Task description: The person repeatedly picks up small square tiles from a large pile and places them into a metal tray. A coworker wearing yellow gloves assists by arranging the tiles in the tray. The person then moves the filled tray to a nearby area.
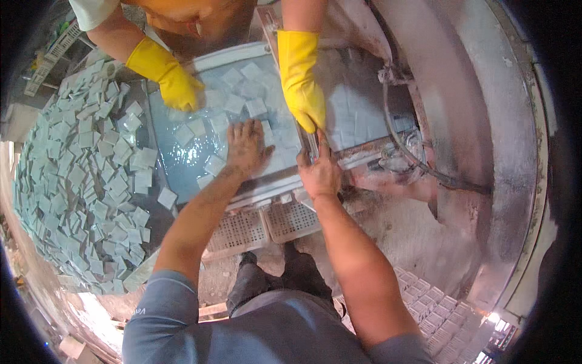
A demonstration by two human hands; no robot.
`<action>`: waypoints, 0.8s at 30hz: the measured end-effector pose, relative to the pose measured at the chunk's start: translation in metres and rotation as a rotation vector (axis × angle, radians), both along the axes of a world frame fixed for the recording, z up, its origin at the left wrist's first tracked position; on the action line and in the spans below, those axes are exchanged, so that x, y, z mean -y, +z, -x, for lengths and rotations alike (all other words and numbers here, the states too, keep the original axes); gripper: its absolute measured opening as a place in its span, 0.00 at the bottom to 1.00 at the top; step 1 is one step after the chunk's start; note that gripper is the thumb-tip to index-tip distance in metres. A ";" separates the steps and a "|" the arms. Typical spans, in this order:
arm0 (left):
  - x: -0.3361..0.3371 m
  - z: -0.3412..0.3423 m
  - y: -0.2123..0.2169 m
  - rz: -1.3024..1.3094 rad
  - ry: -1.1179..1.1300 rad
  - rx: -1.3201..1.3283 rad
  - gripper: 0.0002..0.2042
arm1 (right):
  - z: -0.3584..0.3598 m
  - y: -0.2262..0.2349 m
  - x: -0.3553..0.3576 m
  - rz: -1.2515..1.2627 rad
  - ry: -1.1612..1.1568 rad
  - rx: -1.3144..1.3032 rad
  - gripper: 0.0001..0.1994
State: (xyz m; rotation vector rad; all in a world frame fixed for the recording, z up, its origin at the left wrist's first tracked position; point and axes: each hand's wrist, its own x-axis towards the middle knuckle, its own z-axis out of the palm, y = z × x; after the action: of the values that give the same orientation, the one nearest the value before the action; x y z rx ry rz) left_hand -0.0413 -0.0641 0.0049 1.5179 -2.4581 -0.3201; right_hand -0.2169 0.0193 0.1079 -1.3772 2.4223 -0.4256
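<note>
My left hand (245,147) lies with its fingers stretched out over pale square tiles (256,108) on a wet, shallow table. Closer to me on the right, my right hand (321,173) grips the near end of a narrow metal bar (311,143) that crosses the table. Facing me, a co-worker in yellow rubber gloves has one glove (305,91) on the same bar, just beyond my fingers. The co-worker's other glove (179,88) reaches over the water at the left. Loose tiles lie scattered around my left hand, some under the water.
A large heap of pale tiles (91,164) spreads along the left. Perforated plastic crates (236,233) stand below the table's near edge (267,184). A dark hose (391,115) curves past the right end, beside a big machine wall (485,121). White grids (433,309) lie at lower right.
</note>
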 end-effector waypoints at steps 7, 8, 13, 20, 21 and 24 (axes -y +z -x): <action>0.031 -0.007 0.025 -0.004 -0.197 0.025 0.37 | 0.009 -0.010 -0.008 0.034 -0.002 -0.055 0.37; 0.046 -0.002 0.024 0.029 -0.262 0.066 0.38 | 0.011 -0.012 -0.007 0.064 -0.001 -0.057 0.37; 0.085 0.037 0.005 -0.141 -0.148 0.163 0.45 | 0.001 -0.011 -0.007 0.050 -0.023 0.009 0.36; 0.084 0.069 0.013 -0.302 -0.307 0.143 0.50 | 0.001 -0.010 -0.007 0.027 -0.005 -0.068 0.36; 0.076 0.067 0.014 -0.340 -0.344 0.103 0.49 | 0.004 -0.009 -0.006 0.007 -0.014 -0.047 0.37; 0.066 0.055 0.007 -0.233 -0.332 0.100 0.50 | 0.012 -0.015 -0.010 0.007 -0.030 -0.013 0.38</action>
State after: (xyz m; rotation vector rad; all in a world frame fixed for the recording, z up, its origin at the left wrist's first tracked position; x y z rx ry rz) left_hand -0.0963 -0.1306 0.0120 1.2233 -2.8368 -0.6231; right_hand -0.2292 0.0293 0.0925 -1.3520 2.4575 -0.4336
